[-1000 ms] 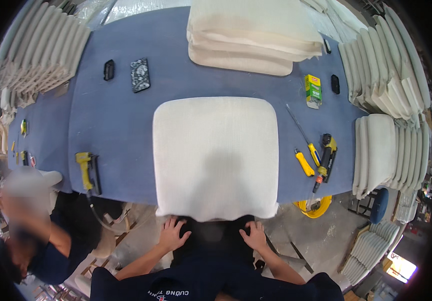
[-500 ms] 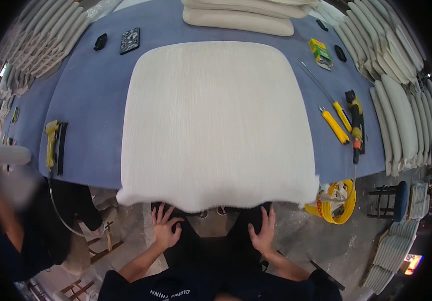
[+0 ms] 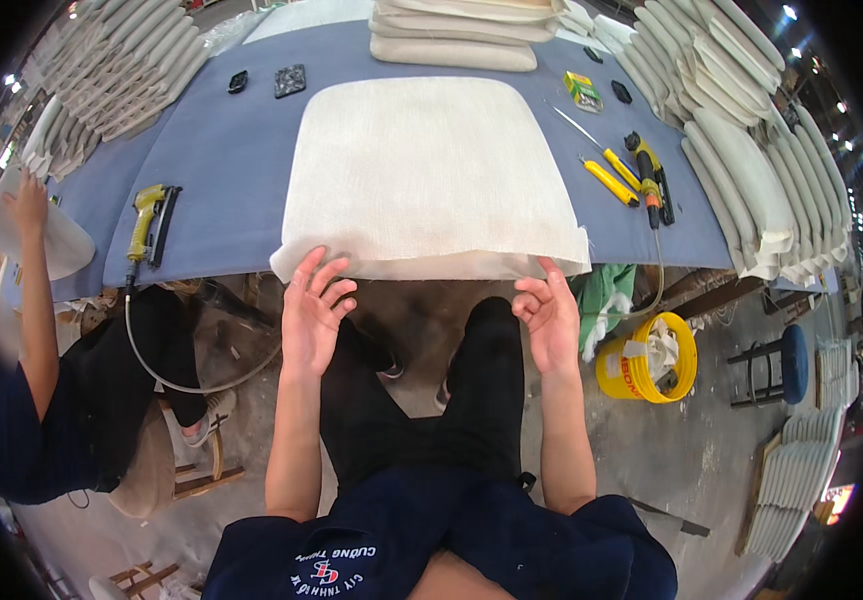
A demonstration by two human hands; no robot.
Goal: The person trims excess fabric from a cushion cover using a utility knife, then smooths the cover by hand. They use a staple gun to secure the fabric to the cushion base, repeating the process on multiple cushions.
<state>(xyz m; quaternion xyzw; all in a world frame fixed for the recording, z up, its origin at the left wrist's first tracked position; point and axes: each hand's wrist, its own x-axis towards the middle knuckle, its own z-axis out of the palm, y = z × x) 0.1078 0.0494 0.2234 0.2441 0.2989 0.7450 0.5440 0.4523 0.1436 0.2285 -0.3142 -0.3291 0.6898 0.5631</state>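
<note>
A broad cream woven-fabric cushion piece with rounded far corners [image 3: 426,170] lies on the blue-grey cloth-covered counter [image 3: 221,180], midway along its near edge, its loose front strip hanging over that edge. The left hand [image 3: 317,308] is at the strip's left end and the right hand [image 3: 551,310] near its right end. Both have loosely bent, unclenched fingers, with upper fingertips at the cloth; whether either hand pinches it, I cannot tell.

Left of the cushion piece, by the near edge, rests a yellow-and-black hose-fed staple gun [image 3: 148,225]. Toward the counter's right edge are a slim yellow-handled shaft tool [image 3: 606,155], a short yellow-handled tool [image 3: 611,183] and a second yellow-and-black air tool [image 3: 651,180]. A stack of cream padded cushions [image 3: 451,50] sits at the far edge. Below the near-right corner stands a round yellow plastic bucket [image 3: 623,372].
</note>
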